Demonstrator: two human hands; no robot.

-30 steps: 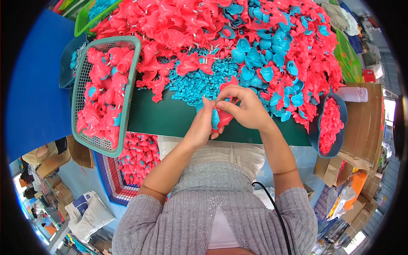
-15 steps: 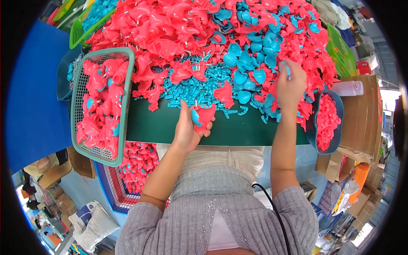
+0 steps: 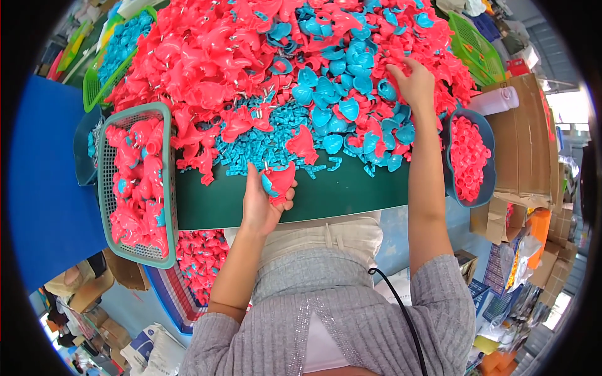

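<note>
Near the table's front edge, my left hand (image 3: 258, 210) is closed around a glossy red plastic shell part (image 3: 282, 180). A blue piece (image 3: 268, 186) sits against its left side, and a small metal pin stands up at its top. My right hand (image 3: 418, 88) reaches over the right part of the heap, fingers apart and nothing visible in them. Below its fingertips lies a blue cup-shaped part (image 3: 387, 90) among red ones. Between the hands, blue cup-shaped parts (image 3: 323, 94) and small blue clips (image 3: 251, 147) are heaped on the green tabletop (image 3: 207, 203).
A green basket (image 3: 168, 188) of red-and-blue parts stands at the left, a dark bin (image 3: 488, 191) of small red pieces at the right. Beyond that bin are a white bottle (image 3: 495, 100) and cardboard boxes (image 3: 523, 138). Below the table's left edge sits a crate (image 3: 164, 294) of red parts.
My right hand has moved farther over the heap, and the blue part at its fingers before no longer shows there. My left hand still holds the red part. The view has shifted slightly.
</note>
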